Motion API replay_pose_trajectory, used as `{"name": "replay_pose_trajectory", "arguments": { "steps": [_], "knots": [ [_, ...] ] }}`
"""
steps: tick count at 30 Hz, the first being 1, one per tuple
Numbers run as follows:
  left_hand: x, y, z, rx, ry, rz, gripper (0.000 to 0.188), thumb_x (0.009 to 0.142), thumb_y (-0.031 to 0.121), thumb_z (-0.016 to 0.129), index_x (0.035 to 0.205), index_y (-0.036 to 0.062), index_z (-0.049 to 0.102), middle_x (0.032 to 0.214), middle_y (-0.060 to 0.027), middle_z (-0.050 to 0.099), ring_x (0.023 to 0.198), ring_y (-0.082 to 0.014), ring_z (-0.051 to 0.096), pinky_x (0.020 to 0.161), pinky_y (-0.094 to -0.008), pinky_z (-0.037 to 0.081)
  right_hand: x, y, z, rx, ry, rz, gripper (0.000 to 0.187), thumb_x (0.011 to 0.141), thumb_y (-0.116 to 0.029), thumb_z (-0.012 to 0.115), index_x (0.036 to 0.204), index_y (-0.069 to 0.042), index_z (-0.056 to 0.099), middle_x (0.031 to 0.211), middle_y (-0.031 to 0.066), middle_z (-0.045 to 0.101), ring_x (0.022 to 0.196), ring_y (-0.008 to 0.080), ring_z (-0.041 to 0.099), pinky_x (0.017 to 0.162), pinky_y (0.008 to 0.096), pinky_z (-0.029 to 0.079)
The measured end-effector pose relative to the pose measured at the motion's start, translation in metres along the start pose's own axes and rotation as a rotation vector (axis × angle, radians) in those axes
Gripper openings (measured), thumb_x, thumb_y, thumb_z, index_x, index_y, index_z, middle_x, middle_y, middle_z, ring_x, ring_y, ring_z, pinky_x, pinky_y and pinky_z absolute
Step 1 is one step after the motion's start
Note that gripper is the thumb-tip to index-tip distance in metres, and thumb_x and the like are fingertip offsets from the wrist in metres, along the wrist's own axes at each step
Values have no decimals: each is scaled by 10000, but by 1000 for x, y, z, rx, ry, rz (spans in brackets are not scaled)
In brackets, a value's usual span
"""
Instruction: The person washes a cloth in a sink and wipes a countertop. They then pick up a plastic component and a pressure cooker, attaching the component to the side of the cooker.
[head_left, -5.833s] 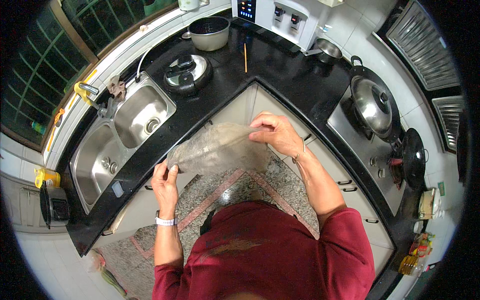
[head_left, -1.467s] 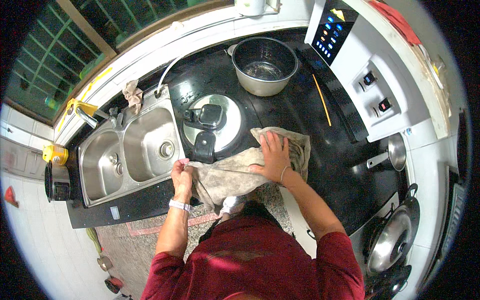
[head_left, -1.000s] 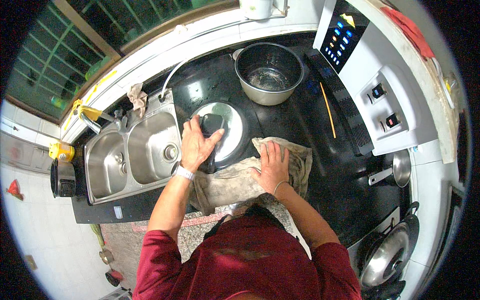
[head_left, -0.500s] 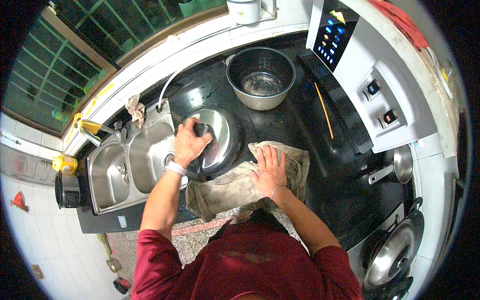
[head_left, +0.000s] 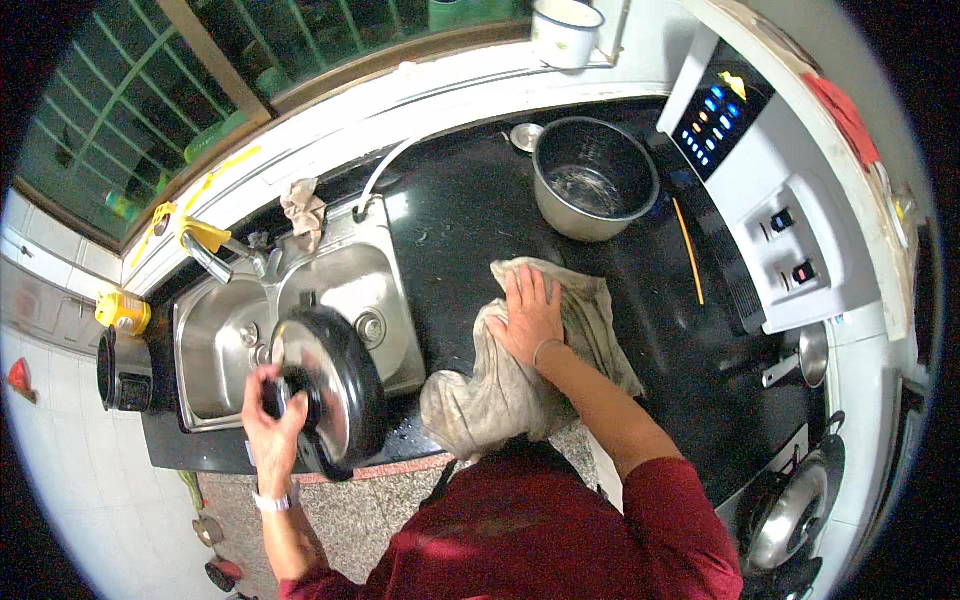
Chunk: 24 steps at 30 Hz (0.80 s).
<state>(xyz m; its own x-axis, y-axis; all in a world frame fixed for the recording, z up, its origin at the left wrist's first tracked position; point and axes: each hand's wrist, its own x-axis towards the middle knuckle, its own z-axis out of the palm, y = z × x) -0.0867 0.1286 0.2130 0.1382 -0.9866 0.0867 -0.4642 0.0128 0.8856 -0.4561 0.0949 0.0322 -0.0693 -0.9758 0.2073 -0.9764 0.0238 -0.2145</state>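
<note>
My left hand (head_left: 273, 415) grips the black knob of a pot lid (head_left: 318, 385) and holds it tilted over the sink's front edge. The lid has a shiny silver top and a thick black rim; its underside is hidden. On the dark counter lies a crumpled, stained beige cloth (head_left: 480, 385). My right hand (head_left: 530, 315) rests on this cloth, palm down, with its fingers outstretched. Farther back and to the right stands a deep pot (head_left: 590, 218), silver outside and dark inside, with pale residue at the bottom.
At the left are a double steel sink (head_left: 400, 300) and a yellow-wrapped faucet (head_left: 207, 245). A yellow stick (head_left: 688, 250) lies right of the pot, beside a white appliance (head_left: 820, 240) with lit buttons. Lower right are a wok lid (head_left: 790, 520) and a small pan (head_left: 812, 355).
My left hand has lifted the pot lid off the counter and carried it left and nearer, tilting it. My right hand stays on the cloth. The whole view has shifted somewhat.
</note>
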Motion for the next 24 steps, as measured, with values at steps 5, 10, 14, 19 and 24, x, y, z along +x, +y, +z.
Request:
{"name": "replay_pose_trajectory", "arguments": {
  "steps": [5,10,14,19,24],
  "knots": [
    [-44,-31,-49,115,114,-130,355,769,56,669,1112,67,577,1003,11,542,903,-106,494,801,-247,433,96,-14,40,-46,77,58,873,863,-578,604,1474,5,385,1539,194,362,1436,356,300,1166,605,198],
    [-90,-53,-74,122,322,-277,366,772,54,660,1124,57,561,1022,1,556,906,-112,500,795,-242,413,207,-12,68,-40,43,134,841,916,-555,528,1507,9,329,1558,196,344,1460,344,273,1188,579,171],
    [-121,-41,-83,95,477,-505,405,776,70,649,1171,59,558,1001,-4,550,877,-107,494,786,-232,394,290,-26,84,-40,54,-179,669,927,-438,523,1434,-10,432,1440,176,462,1385,315,371,1166,511,253],
    [-141,-7,-75,-13,623,-646,508,872,-71,644,1352,23,507,1191,-75,572,1014,-170,559,855,-287,495,330,-56,104,181,97,-596,456,843,-165,571,1294,-106,606,1299,106,563,1255,296,477,1087,434,371],
    [-154,-36,-79,218,685,-514,407,787,86,664,1181,70,562,958,18,522,811,-79,462,725,-216,365,327,-77,106,161,-21,-540,513,886,-245,505,1375,-94,542,1392,85,519,1332,269,429,1139,471,289]
  ]
}}
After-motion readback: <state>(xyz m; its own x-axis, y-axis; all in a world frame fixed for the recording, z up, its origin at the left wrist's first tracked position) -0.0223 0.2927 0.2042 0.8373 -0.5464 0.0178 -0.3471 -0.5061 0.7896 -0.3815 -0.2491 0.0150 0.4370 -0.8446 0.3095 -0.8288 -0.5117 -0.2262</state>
